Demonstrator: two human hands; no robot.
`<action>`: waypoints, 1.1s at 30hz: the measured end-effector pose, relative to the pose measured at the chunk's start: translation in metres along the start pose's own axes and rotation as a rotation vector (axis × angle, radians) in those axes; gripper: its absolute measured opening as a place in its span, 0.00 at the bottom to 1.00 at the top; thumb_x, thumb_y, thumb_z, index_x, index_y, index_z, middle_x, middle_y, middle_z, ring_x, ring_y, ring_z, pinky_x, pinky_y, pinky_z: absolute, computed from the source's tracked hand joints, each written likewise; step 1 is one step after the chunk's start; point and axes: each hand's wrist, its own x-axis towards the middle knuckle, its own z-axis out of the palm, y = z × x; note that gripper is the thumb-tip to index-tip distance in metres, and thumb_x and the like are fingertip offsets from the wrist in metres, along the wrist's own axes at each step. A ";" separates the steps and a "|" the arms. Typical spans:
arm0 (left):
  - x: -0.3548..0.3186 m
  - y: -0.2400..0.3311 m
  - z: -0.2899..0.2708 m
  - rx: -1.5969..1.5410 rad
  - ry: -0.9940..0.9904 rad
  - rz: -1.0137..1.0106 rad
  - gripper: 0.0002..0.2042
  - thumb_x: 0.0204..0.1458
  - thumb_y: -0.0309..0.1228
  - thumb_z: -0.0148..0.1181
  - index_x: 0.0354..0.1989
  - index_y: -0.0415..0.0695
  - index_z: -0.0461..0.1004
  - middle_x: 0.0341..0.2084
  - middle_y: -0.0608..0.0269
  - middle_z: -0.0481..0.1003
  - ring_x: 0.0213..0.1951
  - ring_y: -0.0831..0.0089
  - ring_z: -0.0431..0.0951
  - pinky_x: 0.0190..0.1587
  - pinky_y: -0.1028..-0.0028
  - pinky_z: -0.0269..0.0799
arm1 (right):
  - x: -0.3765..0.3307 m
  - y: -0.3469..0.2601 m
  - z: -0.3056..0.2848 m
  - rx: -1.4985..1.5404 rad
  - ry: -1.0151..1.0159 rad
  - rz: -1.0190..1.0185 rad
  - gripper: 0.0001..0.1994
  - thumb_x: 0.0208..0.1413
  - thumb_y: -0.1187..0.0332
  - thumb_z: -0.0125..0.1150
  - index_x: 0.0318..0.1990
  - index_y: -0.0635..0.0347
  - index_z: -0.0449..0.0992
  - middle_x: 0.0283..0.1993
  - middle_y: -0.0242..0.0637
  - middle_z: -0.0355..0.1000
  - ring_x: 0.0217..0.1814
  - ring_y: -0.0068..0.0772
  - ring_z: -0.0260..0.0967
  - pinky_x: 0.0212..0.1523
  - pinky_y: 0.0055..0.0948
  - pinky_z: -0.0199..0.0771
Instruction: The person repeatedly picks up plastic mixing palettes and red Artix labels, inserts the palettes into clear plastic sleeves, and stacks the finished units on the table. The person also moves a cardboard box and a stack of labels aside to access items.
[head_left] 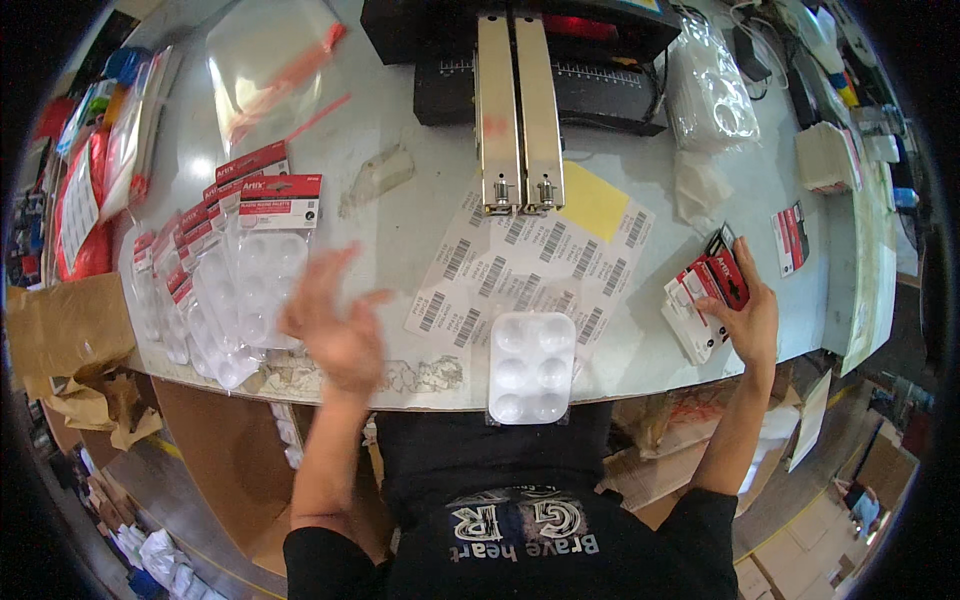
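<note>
A tabletop (430, 170) is partly covered by fanned packaged palettes (270, 255) and a label sheet (475, 285).
Near the packaged palettes the blurred left hand (342, 325) is held, its grip spread wide, nothing seen in it; a six-welled white palette (533, 368) is laid at the front edge; red-and-white cards (690, 310) are clasped in the grip of the right hand (752, 318).

Packing workshop, factory-type rather than domestic. Evidence: scuffed grey workbench (440, 165) carrying a black twin-arm bench machine (440, 95) at rear; barcode label sheet (475, 275) laid flat; red-and-white header cards (715, 285) at right; bagged six-well palettes (270, 260) heaped at left; clear plastic bags (255, 90) beyond them. Below bench edge: large cardboard carton (205, 425). Floor (830, 455) grey, marked with yellow line (168, 448).
</note>
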 end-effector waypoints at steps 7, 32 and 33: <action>-0.022 0.076 0.031 -0.147 -0.129 -0.117 0.18 0.42 0.32 0.61 0.42 0.40 0.65 0.52 0.50 0.61 0.56 0.54 0.57 0.54 0.57 0.47 | -0.020 -0.016 0.013 -0.218 0.163 -0.069 0.37 0.35 0.60 0.74 0.56 0.64 0.68 0.54 0.47 0.70 0.53 0.41 0.70 0.56 0.34 0.62; -0.016 0.111 0.001 -1.063 -0.346 -0.560 0.07 0.57 0.28 0.57 0.36 0.37 0.77 0.20 0.67 0.78 0.20 0.90 0.65 0.23 0.84 0.59 | 0.000 -0.162 0.044 0.157 -0.594 -0.604 0.16 0.48 0.61 0.68 0.36 0.65 0.74 0.23 0.45 0.70 0.23 0.43 0.69 0.27 0.29 0.67; -0.016 0.112 0.000 -1.056 -0.347 -0.554 0.07 0.57 0.28 0.57 0.36 0.37 0.77 0.20 0.67 0.78 0.20 0.89 0.65 0.23 0.84 0.59 | 0.001 -0.162 0.044 0.158 -0.590 -0.621 0.16 0.48 0.60 0.68 0.36 0.64 0.74 0.23 0.45 0.70 0.23 0.46 0.69 0.26 0.29 0.67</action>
